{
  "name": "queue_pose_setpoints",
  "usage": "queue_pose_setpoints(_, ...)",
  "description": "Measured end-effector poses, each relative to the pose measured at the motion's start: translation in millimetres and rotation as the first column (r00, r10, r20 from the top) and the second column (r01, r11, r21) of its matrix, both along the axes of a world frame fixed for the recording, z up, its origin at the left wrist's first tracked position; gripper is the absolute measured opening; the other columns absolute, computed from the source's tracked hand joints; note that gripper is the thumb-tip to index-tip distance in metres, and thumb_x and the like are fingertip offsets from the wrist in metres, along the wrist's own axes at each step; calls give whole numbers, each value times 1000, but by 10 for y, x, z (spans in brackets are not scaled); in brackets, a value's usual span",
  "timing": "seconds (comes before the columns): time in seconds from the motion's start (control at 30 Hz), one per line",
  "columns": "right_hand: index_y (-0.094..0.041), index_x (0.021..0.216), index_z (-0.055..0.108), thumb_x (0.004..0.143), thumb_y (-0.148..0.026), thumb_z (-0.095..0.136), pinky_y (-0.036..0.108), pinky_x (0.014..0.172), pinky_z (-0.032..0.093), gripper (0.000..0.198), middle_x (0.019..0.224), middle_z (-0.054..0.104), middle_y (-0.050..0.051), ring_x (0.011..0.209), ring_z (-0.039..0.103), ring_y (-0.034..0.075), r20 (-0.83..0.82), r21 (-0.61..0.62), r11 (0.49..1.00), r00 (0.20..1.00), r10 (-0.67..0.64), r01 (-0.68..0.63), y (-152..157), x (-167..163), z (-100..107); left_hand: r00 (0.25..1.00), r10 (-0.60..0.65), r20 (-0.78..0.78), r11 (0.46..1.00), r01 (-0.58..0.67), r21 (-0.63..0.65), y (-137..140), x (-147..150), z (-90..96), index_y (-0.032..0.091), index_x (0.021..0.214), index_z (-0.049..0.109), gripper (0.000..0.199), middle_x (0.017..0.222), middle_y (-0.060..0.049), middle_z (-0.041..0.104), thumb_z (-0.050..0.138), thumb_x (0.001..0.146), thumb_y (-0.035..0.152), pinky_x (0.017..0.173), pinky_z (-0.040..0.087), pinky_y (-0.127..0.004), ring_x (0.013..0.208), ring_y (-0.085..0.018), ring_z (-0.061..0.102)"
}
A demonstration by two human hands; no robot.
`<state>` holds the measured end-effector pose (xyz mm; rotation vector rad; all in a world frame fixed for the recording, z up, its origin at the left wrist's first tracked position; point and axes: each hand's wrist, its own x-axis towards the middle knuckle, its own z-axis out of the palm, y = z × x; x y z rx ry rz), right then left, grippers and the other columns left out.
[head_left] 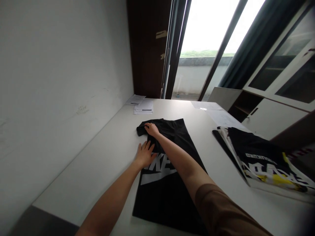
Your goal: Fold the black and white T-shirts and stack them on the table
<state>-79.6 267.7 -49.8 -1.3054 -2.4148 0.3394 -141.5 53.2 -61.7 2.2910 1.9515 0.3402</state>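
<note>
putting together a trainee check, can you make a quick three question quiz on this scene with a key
1. True or false: the right hand reaches farther across the white table than the left hand.
2. Fill the gap: the large print on the black shirt is ____ in colour.
3. Seen from the camera, on which side of the black shirt do the piled printed clothes lie?

Key: 1. True. 2. Grey. 3. The right side.

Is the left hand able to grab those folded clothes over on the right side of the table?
Probably not easily: the right arm slants across the way between the left hand and the folded clothes. The left hand rests on the black shirt's edge.
</note>
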Motion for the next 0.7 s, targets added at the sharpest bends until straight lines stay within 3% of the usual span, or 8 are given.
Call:
queue_pose_setpoints(0.17,-35,123,74,100,-44,51,33,99,49,34,121,74,-2,117,65,24,-59,-170,983,997,55,-64,189,-208,44,998,-14,-54,1000,14,-12,4,14,1,22,158,38,64,168,-12,26,39,103,54,123,12,-65,156,-37,16)
queue_pose_setpoints(0.3,-30,99,82,91,-41,64,26,90,50,22,99,78,-2,100,70,20,-218,-341,938,976,-22,-55,305,-334,71,995,3,-98,1000,0,22,-64,80,63,18,156,41,63,168,-14,28,36,104,52,122,14,-65,156,-38,15)
queue_pose_setpoints(0.47,-22,89,82,92,-35,56,23,76,51,29,81,76,2,81,69,18,-303,-371,929,947,-105,-16,371,-341,40,989,-75,-129,996,81,39,-428,151,164,18,155,43,61,165,-15,34,40,103,50,123,14,-63,155,-37,18)
queue_pose_setpoints(0.57,-19,88,79,90,-34,53,21,68,50,30,73,72,2,71,67,16,-432,-409,913,879,-201,8,412,-273,5,987,-118,-114,992,122,29,-738,101,206,25,155,42,61,166,-10,33,46,101,53,123,16,-61,155,-36,19)
queue_pose_setpoints(0.7,-19,78,68,86,-38,55,21,57,46,24,66,62,-1,62,60,13,-572,-423,905,759,-311,52,441,-164,-49,995,1,-97,1000,2,29,-947,-30,315,25,154,42,62,163,-12,36,55,97,48,122,23,-56,151,-37,26)
